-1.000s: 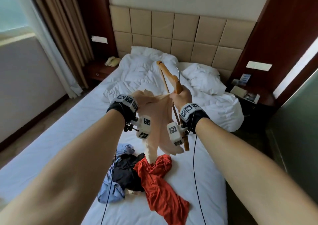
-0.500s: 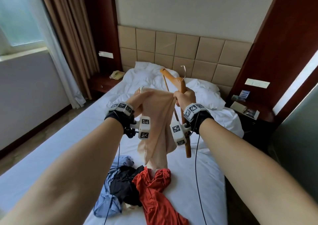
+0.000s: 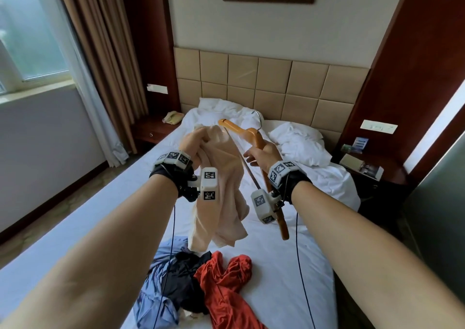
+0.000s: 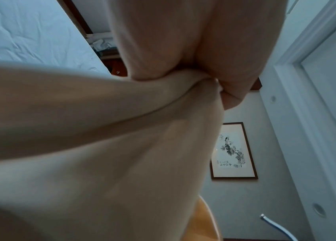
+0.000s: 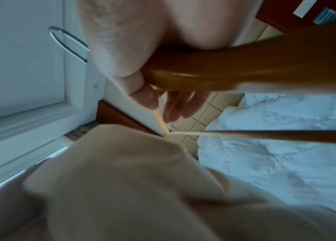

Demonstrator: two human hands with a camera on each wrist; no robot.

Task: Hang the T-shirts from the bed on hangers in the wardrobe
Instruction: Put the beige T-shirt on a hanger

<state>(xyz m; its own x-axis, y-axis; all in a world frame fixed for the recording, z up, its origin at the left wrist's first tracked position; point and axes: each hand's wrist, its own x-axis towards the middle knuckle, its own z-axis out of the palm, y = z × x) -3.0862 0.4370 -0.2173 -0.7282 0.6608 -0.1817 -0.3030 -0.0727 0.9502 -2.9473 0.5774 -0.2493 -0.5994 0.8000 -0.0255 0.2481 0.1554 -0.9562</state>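
The left hand (image 3: 195, 140) bunches the beige shirt (image 3: 224, 192), now pulled left of the hanger (image 3: 254, 137) gripped by the right hand (image 3: 264, 153); threading remains undone.

Lit softly by daylight from the window (image 3: 30, 39) on the left; no harsh shadows or glare. Strongly bowed at the head view's edges, forearms stretched. Dim, bluish and grainy at both wrists, with the near cloth (image 4: 101, 154) blurred, perhaps from motion.
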